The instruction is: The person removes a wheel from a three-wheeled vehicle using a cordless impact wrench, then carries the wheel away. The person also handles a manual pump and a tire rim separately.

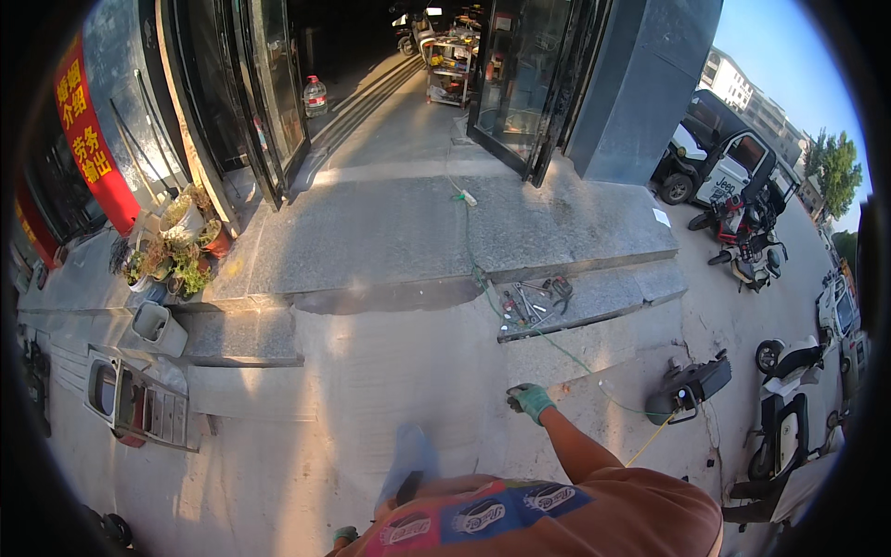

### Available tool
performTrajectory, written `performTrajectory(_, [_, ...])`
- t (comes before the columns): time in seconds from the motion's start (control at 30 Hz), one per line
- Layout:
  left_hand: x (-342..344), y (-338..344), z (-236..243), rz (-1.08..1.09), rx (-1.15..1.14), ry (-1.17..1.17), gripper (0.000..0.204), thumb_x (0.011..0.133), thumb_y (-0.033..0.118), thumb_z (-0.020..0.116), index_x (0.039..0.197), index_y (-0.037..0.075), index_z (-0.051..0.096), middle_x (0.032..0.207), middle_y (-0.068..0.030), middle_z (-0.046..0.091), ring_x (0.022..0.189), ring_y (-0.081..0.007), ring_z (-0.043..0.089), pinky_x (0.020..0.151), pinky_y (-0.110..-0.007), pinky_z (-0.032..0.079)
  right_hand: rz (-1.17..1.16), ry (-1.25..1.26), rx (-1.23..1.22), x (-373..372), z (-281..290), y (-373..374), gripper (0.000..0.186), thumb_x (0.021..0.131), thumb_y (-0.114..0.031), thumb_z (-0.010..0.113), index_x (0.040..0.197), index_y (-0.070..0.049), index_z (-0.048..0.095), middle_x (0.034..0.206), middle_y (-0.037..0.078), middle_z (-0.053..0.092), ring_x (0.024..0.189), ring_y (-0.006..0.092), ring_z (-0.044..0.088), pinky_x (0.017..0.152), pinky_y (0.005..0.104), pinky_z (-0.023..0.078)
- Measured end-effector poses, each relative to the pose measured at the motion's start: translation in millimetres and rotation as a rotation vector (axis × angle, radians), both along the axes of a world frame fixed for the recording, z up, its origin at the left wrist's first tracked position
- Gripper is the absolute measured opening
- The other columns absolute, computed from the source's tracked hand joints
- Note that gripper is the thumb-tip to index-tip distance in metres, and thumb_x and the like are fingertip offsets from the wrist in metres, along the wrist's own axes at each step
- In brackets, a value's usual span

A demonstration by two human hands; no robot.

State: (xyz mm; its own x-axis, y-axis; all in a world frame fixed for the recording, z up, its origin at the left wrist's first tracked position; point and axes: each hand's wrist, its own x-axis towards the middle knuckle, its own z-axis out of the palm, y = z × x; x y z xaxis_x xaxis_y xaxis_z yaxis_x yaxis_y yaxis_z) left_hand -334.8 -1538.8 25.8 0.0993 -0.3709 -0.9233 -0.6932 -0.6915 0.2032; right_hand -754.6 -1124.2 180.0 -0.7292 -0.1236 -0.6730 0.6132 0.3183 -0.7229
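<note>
My right hand [531,401], in a green glove with dark fingertips, hangs out over the concrete ground with its fingers curled; whether it holds anything is unclear. My left hand [344,536], also green-gloved, shows only slightly at the bottom beside my shirt. Ahead, several tools [529,302] lie on a granite step [601,290] to the right of a smooth concrete strip [390,353]. A green cord [571,357] runs from a white connector [467,198] on the landing down to a dark compressor-like machine [687,390], from which a yellow hose [650,443] runs.
An open glass doorway [506,93] leads to a shelf cart [451,70] and water jug [316,97]. Potted plants [186,269], a pale bucket [158,330] and a stepladder [148,413] stand left. Scooters [784,408] and a white vehicle [733,162] are parked right.
</note>
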Motion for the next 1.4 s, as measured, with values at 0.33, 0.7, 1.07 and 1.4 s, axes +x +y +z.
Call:
performTrajectory(0.33, [-564.5, -114.7, 162.2, -0.579, -0.269, 0.742, 0.022, 0.092, 0.021, 0.055, 0.103, 0.003, 0.06, 0.079, -0.0066, 0.066, 0.065, -0.0127, 0.06, 0.056, -0.027, 0.047, -0.147, -0.534, 0.413, -51.6, -36.8, 45.6, 0.024, 0.089, -0.024, 0.058, 0.092, -0.001, 0.065, 0.079, 0.012, 0.069, 0.064, 0.0236, 0.065, 0.057, 0.0374, 0.053])
performTrajectory(0.7, [-622.4, -195.3, 168.1, -0.544, -0.032, 0.267, 0.034, 0.089, 0.022, 0.057, 0.117, 0.003, 0.051, 0.085, -0.0163, 0.067, 0.068, -0.0276, 0.067, 0.059, -0.04, 0.056, 0.259, -0.398, 0.077, -391.1, 16.9, -105.3, 0.02, 0.087, -0.026, 0.062, 0.088, -0.006, 0.065, 0.079, 0.013, 0.067, 0.073, 0.0247, 0.066, 0.062, 0.0381, 0.051])
performTrajectory(1.07, [-700.6, -312.1, 188.9, 0.2, 0.047, 0.134, 0.009, 0.082, 0.016, 0.055, 0.078, 0.009, 0.057, 0.062, -0.0112, 0.055, 0.045, -0.0266, 0.053, 0.038, -0.039, 0.044, 0.06, -0.017, 0.091, -765.6, 150.6, -295.7, 0.018, 0.088, -0.02, 0.062, 0.091, -0.003, 0.066, 0.075, 0.008, 0.066, 0.061, 0.0163, 0.061, 0.055, 0.0297, 0.051])
performTrajectory(1.4, [-1144.5, -406.7, 308.3, -0.48, -0.131, 0.552, 0.021, 0.09, 0.023, 0.056, 0.101, 0.006, 0.059, 0.076, -0.012, 0.066, 0.059, -0.0223, 0.063, 0.052, -0.037, 0.053, 0.292, -0.395, 0.374, -770.0, 196.1, -234.2, 0.02, 0.09, -0.019, 0.056, 0.088, -0.002, 0.067, 0.076, 0.009, 0.068, 0.063, 0.0177, 0.065, 0.056, 0.0312, 0.053])
